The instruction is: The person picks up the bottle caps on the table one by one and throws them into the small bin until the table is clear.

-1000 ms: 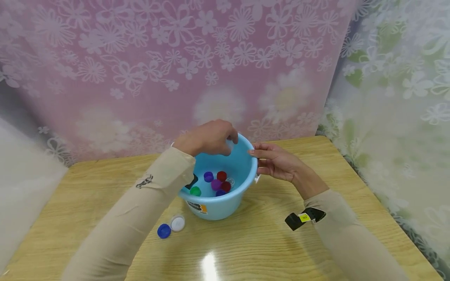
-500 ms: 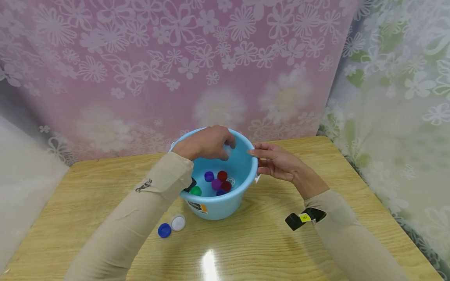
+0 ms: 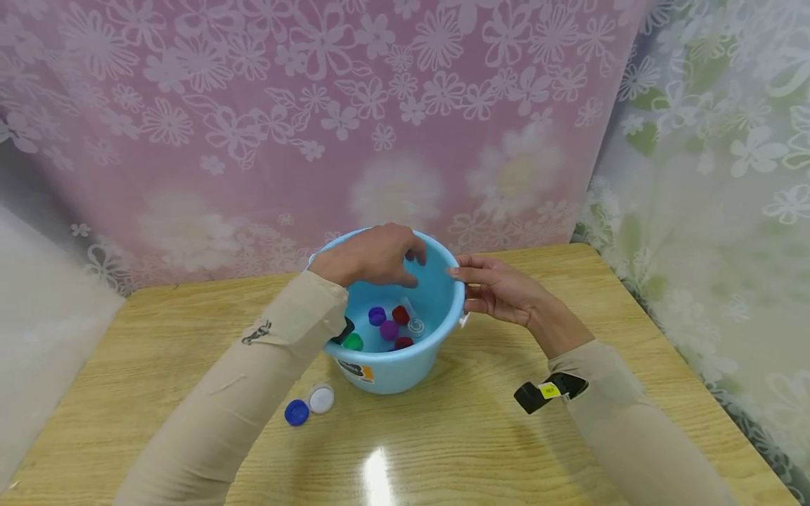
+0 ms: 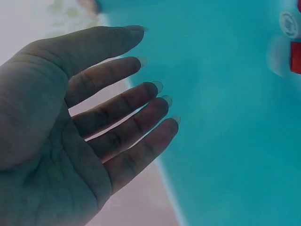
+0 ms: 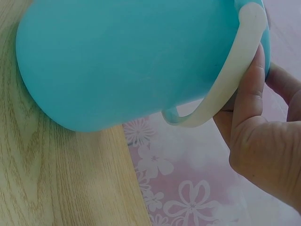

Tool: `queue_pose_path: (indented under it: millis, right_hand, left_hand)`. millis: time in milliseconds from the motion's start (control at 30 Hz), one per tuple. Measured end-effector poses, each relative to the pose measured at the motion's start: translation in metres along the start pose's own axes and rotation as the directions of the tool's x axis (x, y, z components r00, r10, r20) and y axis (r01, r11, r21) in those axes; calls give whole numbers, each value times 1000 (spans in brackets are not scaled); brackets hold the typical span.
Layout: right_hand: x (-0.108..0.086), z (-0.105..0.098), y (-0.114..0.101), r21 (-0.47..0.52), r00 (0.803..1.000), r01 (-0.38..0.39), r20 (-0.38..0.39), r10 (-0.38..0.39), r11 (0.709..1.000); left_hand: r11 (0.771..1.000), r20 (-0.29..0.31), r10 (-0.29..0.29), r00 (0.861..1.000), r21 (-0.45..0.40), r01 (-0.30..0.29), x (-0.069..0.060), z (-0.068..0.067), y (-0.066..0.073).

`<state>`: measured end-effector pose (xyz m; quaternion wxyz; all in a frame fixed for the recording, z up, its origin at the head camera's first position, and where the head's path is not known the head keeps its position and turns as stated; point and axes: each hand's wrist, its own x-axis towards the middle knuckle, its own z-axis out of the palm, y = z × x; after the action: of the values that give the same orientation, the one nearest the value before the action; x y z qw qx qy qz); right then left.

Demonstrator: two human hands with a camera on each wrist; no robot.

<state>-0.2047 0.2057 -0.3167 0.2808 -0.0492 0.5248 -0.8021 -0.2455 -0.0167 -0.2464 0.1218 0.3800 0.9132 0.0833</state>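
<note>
A light blue bucket [image 3: 389, 376] stands on the table, with several bottle caps on its floor. Among them are a purple cap [image 3: 389, 330], a green cap [image 3: 353, 342] and a red cap [image 3: 401, 315]. A clear, blurred piece [image 4: 277, 55] lies beside a red cap in the left wrist view. My left hand [image 3: 380, 256] hovers over the bucket's mouth, fingers loosely spread and holding nothing. At the bucket's right side my right hand [image 3: 496, 288] grips the rim near the white handle [image 5: 225, 80].
On the table in front of the bucket lie a blue cap [image 3: 296, 412] and a white cap [image 3: 321, 399], side by side. A pink flowered curtain [image 3: 316, 140] hangs behind the wooden table [image 3: 474, 436], and a pale one hangs at the right.
A small clear piece has left my left hand and now lies in the bucket near the red cap. The caps there have shifted slightly. My right hand keeps its grip on the rim.
</note>
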Motion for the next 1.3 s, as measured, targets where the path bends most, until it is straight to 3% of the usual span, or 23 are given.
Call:
queue_pose_path:
  millis: [367, 533, 633, 767, 1000, 1067, 1100, 1133, 1200, 1300]
  right_hand:
    - [0, -2, 3, -1, 1000, -12, -16, 12, 1000]
    - [0, -3, 4, 0, 1000, -5, -20, 5, 1000]
    - [0, -4, 5, 1, 1000, -3, -15, 3, 1000]
    - [1, -4, 5, -5, 1000, -4, -21, 4, 1000]
    - [2, -3, 4, -6, 999, -10, -32, 10, 1000]
    - [2, -2, 3, -9, 999, -10, -33, 10, 1000]
    - [2, -1, 3, -11, 999, -10, -34, 10, 1000]
    - [2, -1, 2, -14, 999, -11, -35, 10, 1000]
    - [2, -1, 2, -16, 999, -10, -34, 10, 1000]
    - [2, 0, 1, -15, 999, -10, -31, 10, 1000]
  left_hand:
    - [997, -138, 82, 987, -5, -83, -20, -25, 8]
    - [995, -217, 86, 972, -33, -95, -38, -34, -2]
    - [996, -287, 56, 956, -57, -75, -52, -36, -13]
    - [997, -403, 8, 915, -73, -41, -71, -32, -33]
    - [993, -605, -114, 788, -91, 73, -103, -8, -73]
    - [988, -631, -155, 760, -113, 108, -111, 0, -82]
    - [982, -628, -185, 756, -136, 127, -114, 5, -86]
    - [975, -614, -220, 758, -164, 150, -118, 9, -90]
    - [960, -565, -275, 778, -200, 194, -125, 17, -96]
    - [951, -459, -301, 836, -205, 230, -132, 31, -106]
